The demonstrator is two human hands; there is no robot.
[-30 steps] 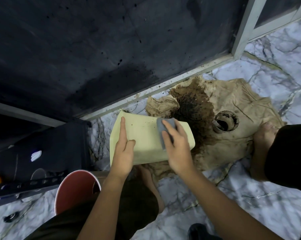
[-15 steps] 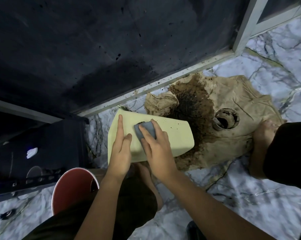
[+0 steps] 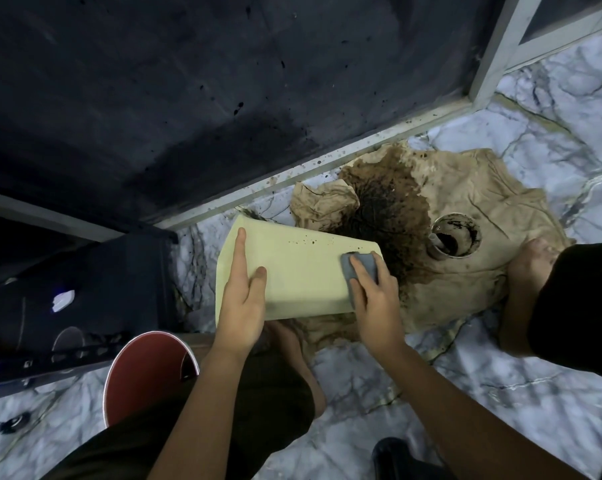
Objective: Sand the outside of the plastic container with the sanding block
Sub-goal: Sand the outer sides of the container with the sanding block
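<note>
A dark wall panel (image 3: 195, 98) fills the upper left, meeting a white marble floor (image 3: 535, 393) veined in grey. On the floor lies a crumpled tan cloth (image 3: 483, 209) with a wide dark brown stain, and a small round tin (image 3: 456, 236) stands on it, blackened inside. A red bucket (image 3: 147, 372) stands at lower left beside the person's knee, with a black crate (image 3: 84, 292) behind it.

The pale yellow plastic container (image 3: 292, 271) lies on its side, partly over the cloth's near edge, its wider end toward the left, with dark specks on its upper face. The left hand (image 3: 242, 306) rests flat on its left part, fingers straight and pressing down. The right hand (image 3: 375, 299) presses the grey sanding block (image 3: 358, 266) against the container's right end, fingers curled over the block's top. 1 bare foot (image 3: 531, 261) rests on the cloth's right edge.
</note>
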